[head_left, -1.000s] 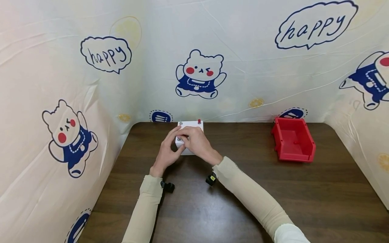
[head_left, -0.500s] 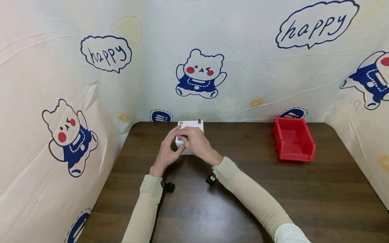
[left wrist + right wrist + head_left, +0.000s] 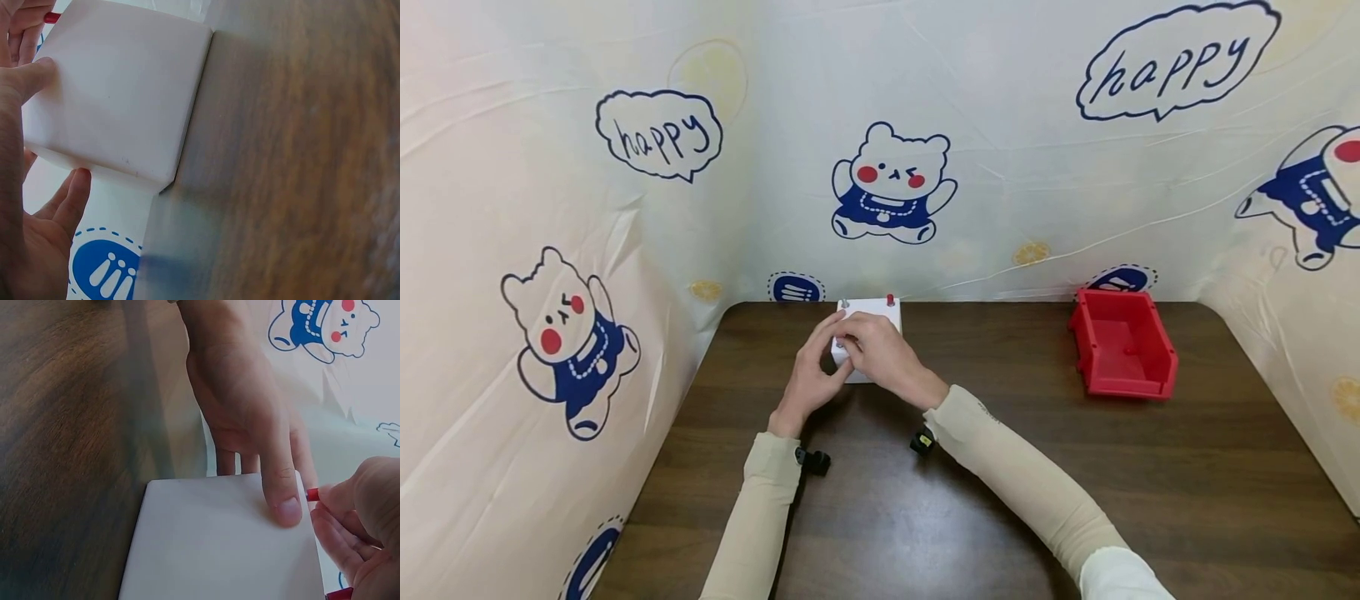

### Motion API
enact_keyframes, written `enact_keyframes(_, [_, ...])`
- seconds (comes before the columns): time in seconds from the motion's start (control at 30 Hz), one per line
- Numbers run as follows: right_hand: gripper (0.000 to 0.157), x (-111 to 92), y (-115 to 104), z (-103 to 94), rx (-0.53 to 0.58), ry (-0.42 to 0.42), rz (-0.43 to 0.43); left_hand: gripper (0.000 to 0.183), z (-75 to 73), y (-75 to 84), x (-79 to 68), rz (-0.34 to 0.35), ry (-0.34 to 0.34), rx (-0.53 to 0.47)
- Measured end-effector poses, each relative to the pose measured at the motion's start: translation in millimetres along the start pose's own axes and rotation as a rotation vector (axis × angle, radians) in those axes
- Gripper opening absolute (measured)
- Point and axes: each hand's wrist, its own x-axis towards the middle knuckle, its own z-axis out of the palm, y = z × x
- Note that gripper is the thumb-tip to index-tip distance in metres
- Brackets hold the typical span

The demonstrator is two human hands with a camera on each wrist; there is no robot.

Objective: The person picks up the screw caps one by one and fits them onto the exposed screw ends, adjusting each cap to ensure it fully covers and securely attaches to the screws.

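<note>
A white box [image 3: 868, 307] stands at the back edge of the table, small red and silver posts on its top. My left hand [image 3: 808, 371] steadies it from the left, thumb on the near face and fingertips at the side, as the left wrist view shows of the box [image 3: 125, 94]. Over the top, my right hand [image 3: 883, 350] pinches a small red knob [image 3: 312, 494] between thumb and fingers; the head view hides that knob. Another red post [image 3: 891, 300] stands at the far right corner, and a silver post [image 3: 844, 303] at the far left.
A red open-front bin [image 3: 1127, 346] sits at the back right of the brown wooden table [image 3: 1000, 450]. Behind the table and along both sides hangs a pale curtain [image 3: 1000, 150] printed with bears. Each wrist carries a small black camera [image 3: 817, 462].
Both hands stay in place on the box. The right hand's fingers shift very slightly at the knob; the head view has drifted a little.
</note>
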Motion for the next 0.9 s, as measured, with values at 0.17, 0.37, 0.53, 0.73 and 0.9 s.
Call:
enact_keyframes(0.17, [0.021, -0.8, -0.1, 0.1, 0.017, 0.001, -0.002, 0.065, -1.2, 2.0, -0.8, 0.003, 0.001, 0.006])
enact_keyframes(0.37, [0.023, -1.1, -1.3, -4.0, 0.038, 0.002, -0.008, 0.068, 1.1, -18.1, -0.1, -0.007, -0.003, 0.010])
enact_keyframes(0.53, [0.025, -2.0, -1.7, -7.1, 0.037, 0.011, -0.012, 0.067, 1.0, -34.0, -0.6, -0.001, -0.005, 0.047])
enact_keyframes(0.73, [0.025, -4.0, -2.0, -13.6, 0.050, 0.023, -0.010, 0.065, 0.4, -33.1, -0.5, -0.022, -0.015, 0.061])
enact_keyframes(0.9, [0.025, -5.7, -0.6, -18.6, 0.032, 0.026, -0.003, 0.064, 0.7, -32.5, -0.6, -0.031, -0.014, 0.092])
